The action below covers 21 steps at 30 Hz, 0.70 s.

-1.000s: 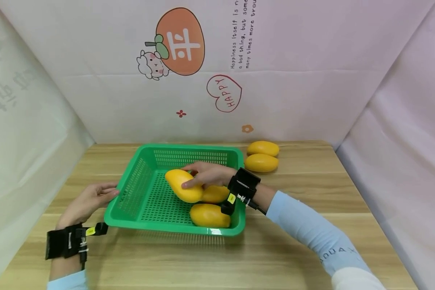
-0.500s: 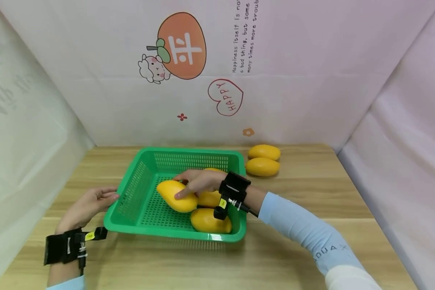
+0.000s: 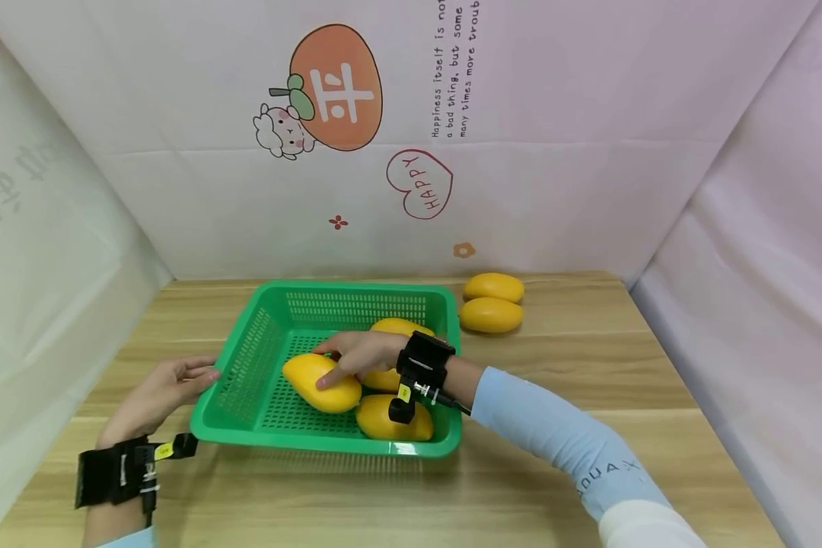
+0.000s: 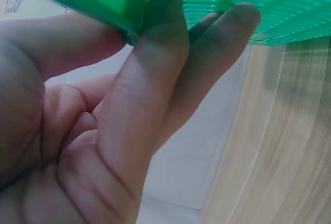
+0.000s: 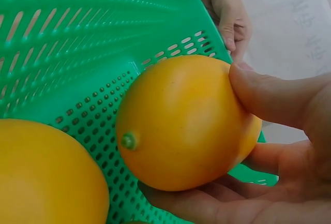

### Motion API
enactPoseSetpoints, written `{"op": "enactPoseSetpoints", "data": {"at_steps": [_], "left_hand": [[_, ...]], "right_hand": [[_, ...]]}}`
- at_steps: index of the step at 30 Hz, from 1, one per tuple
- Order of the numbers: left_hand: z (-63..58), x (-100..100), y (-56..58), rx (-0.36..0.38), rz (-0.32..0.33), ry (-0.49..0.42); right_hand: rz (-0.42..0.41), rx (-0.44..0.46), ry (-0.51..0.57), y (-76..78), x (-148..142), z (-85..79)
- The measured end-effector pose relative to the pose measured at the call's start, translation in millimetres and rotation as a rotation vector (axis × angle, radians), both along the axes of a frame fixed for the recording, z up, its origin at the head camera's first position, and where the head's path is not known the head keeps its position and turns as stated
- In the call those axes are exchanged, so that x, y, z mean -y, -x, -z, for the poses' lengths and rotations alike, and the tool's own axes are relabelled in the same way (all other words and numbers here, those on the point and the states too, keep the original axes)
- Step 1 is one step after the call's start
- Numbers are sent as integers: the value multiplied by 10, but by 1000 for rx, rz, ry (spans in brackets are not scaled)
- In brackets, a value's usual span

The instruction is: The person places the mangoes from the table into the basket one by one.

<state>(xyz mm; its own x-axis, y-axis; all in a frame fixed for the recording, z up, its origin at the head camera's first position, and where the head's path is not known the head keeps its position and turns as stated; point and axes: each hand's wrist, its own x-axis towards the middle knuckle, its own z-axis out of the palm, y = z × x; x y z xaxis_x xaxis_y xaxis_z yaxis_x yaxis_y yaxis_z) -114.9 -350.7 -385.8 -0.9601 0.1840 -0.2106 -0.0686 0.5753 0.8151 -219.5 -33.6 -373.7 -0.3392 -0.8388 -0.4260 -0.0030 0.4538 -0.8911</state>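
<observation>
My right hand grips a yellow mango inside the green plastic basket. In the right wrist view the thumb presses one side of that mango and the fingers curl beneath it, its green stem nub facing the camera. More mangoes lie in the basket's right part: one at the front, one behind it partly covered by my wrist, and one at the back. At the basket's left rim, my left hand pinches the edge; its fingers reach under the rim in the left wrist view.
Two more mangoes lie side by side on the wooden table, behind and right of the basket. A printed white cloth hangs at the table's back edge, with pale cloth along both sides.
My right hand has carried the mango left and toward the front, lower into the basket, uncovering the mango at the back. My left hand stays on the rim.
</observation>
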Motion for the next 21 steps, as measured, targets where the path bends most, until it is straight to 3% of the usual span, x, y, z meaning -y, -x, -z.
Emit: {"op": "enactPoseSetpoints", "data": {"at_steps": [6,12,21], "left_hand": [[-28,-3,-1,11,-1,16],[-43,13,-2,-4,3,44],[-14,3,-11,4,0,24]], "right_hand": [[19,7,-42,-5,57,43],[8,-42,-91,-34,119,59],[-19,-31,-156,-97,198,167]]}}
